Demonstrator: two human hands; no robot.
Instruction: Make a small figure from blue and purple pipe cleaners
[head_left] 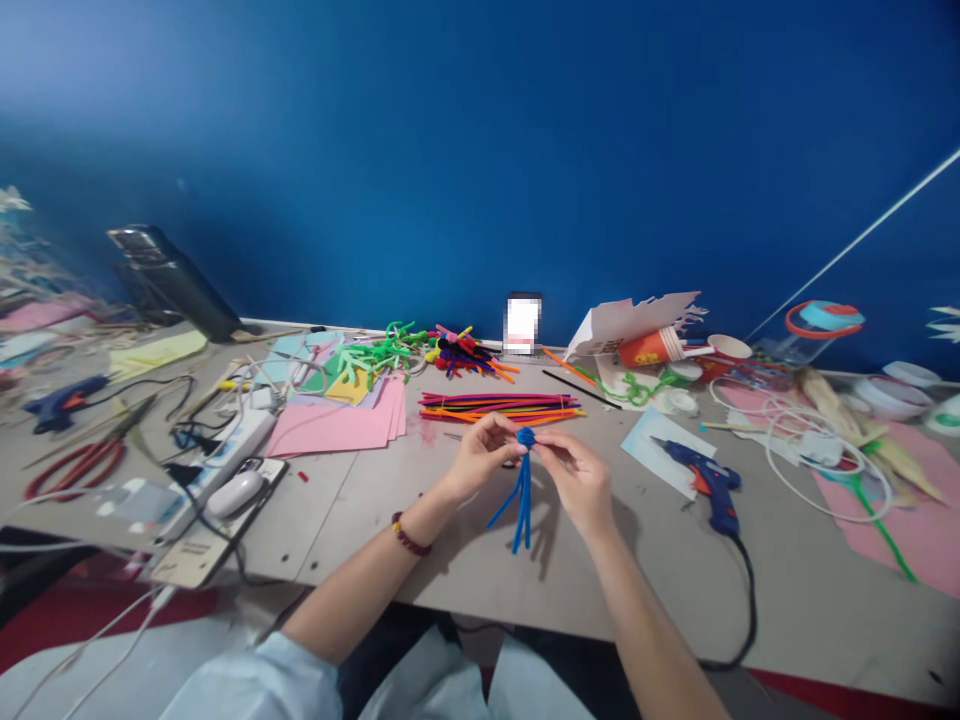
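Note:
Between my two hands, above the table, is a bundle of blue pipe cleaners (pixel 523 500) with a coiled knob on top and several loose ends hanging down. My left hand (pixel 482 458) pinches the knob from its left side. From the right, the fingertips of my right hand (pixel 576 470) close on the same knob. Just beyond my hands lies a row of straight pipe cleaners (pixel 499 405) in orange, pink, purple and other colours.
A blue glue gun (pixel 709 480) lies at right, its cord curving forward. Behind are green bent pipe cleaners (pixel 382 355), a phone (pixel 523 325) and a tipped paper cup (pixel 651 347). To the left are pink paper (pixel 330 430), a power strip (pixel 217 470) and red-handled scissors (pixel 79 470).

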